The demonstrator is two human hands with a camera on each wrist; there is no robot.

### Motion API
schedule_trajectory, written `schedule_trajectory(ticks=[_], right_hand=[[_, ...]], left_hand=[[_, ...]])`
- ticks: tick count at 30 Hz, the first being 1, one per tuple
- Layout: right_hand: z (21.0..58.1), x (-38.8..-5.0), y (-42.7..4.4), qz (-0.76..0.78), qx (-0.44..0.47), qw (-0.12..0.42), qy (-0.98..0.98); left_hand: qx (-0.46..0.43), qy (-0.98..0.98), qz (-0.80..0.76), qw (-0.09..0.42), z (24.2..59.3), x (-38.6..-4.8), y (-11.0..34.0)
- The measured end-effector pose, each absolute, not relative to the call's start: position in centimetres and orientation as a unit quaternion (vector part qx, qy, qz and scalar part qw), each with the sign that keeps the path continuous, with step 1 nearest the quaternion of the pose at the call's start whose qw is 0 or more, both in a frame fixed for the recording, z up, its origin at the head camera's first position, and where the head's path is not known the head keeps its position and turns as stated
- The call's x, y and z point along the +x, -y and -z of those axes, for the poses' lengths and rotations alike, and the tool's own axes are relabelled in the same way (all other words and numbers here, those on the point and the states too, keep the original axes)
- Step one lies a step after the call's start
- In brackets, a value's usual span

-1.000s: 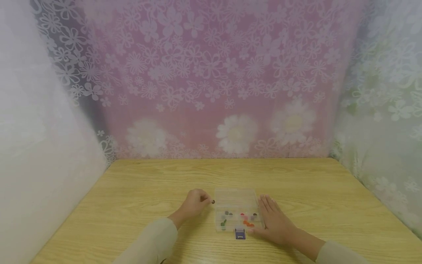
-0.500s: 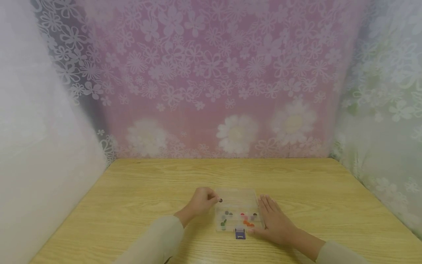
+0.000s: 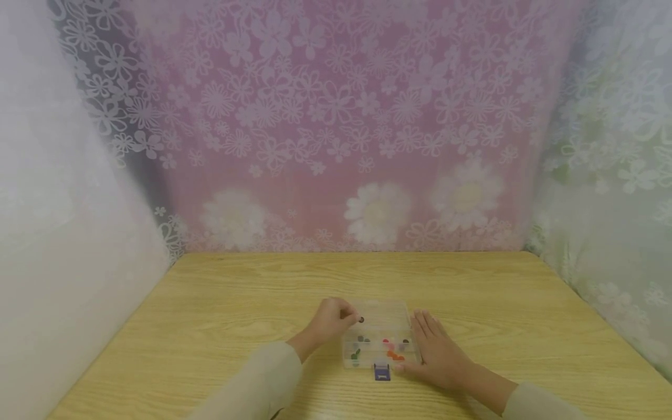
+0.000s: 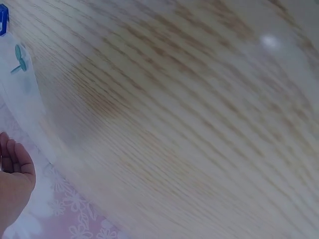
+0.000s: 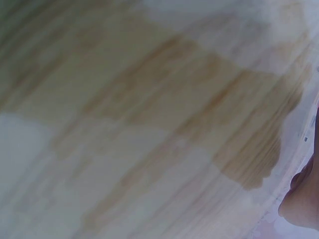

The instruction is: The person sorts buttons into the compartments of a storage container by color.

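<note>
Between thumb and fingertips, my left hand (image 3: 332, 319) pinches a small dark round piece (image 3: 361, 319) over the far left part of a clear plastic box (image 3: 380, 309). Flat along the box's right side rests my right hand (image 3: 441, 356), fingers straight, thumb at the front edge. Inside the near compartments lie green pieces (image 3: 355, 355), orange pieces (image 3: 395, 356), a red piece (image 3: 385, 342) and several dark ones (image 3: 363, 339). In the left wrist view, the green pieces (image 4: 20, 59) show flat round heads and a thin stem; my left fingertips are cut off there.
A blue-purple latch (image 3: 382, 372) hangs from the front of the box. The box stands on a wood-grain table (image 3: 236, 291). Behind it hangs a pink flowered curtain (image 3: 336, 116), with pale sheets (image 3: 63, 204) at the sides.
My left hand has moved right with the dark piece, from outside the box's left edge to over its far part. My right hand and the box have stayed in place.
</note>
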State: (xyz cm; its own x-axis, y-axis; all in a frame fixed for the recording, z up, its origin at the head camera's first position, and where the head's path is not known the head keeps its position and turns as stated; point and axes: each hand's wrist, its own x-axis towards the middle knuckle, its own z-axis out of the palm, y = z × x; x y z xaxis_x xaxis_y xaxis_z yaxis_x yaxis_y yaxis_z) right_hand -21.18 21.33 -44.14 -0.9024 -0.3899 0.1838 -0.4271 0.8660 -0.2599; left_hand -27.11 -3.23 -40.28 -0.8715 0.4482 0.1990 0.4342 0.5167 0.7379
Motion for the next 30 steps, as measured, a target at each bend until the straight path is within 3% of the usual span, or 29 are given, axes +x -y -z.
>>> schedule_trajectory(ticks=[11,30], right_hand=[[43.5,-21.0,-21.1,-0.160,0.207,0.045,0.964],[44.0,-20.9,-21.2,-0.161,0.213,0.066,0.961]], left_hand=[[0.266,-0.856,-0.443,0.021,40.2,-26.8,1.1],[0.290,-0.846,-0.447,0.021,40.7,-26.0,-2.8]])
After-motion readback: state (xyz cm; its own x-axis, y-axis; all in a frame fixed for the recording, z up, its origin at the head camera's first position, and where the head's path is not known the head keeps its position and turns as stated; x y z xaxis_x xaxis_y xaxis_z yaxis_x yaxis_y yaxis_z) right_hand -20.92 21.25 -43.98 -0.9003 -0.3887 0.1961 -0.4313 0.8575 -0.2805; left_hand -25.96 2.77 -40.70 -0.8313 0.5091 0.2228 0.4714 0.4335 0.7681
